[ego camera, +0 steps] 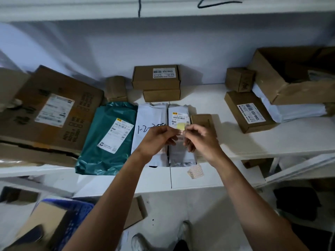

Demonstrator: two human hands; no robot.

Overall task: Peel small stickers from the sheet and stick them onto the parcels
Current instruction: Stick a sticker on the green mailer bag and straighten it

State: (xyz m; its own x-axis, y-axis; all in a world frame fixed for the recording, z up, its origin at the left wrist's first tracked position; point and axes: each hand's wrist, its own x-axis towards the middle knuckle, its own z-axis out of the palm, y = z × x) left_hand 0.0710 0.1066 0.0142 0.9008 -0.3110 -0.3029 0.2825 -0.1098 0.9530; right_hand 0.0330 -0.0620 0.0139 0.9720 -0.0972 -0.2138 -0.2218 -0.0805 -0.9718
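My left hand (159, 138) and my right hand (201, 138) meet above the middle of the white shelf (208, 98). Between their fingertips they pinch a small sticker sheet (181, 128) with a yellowish backing and small stickers on it. Below the hands lie two grey mailer bags, one (151, 116) with handwritten numbers and one (178, 115) with a printed label. A teal mailer bag (107, 138) lies to their left. A small brown box (202, 119) sits right of the hands. Another small sticker sheet (195, 171) lies on the shelf's front edge.
A big cardboard box (52, 109) fills the left of the shelf. Two stacked brown boxes (156, 82) stand at the back, and several boxes (250, 111) and an open carton (290, 75) at the right. A blue crate (78, 214) sits on the floor lower left.
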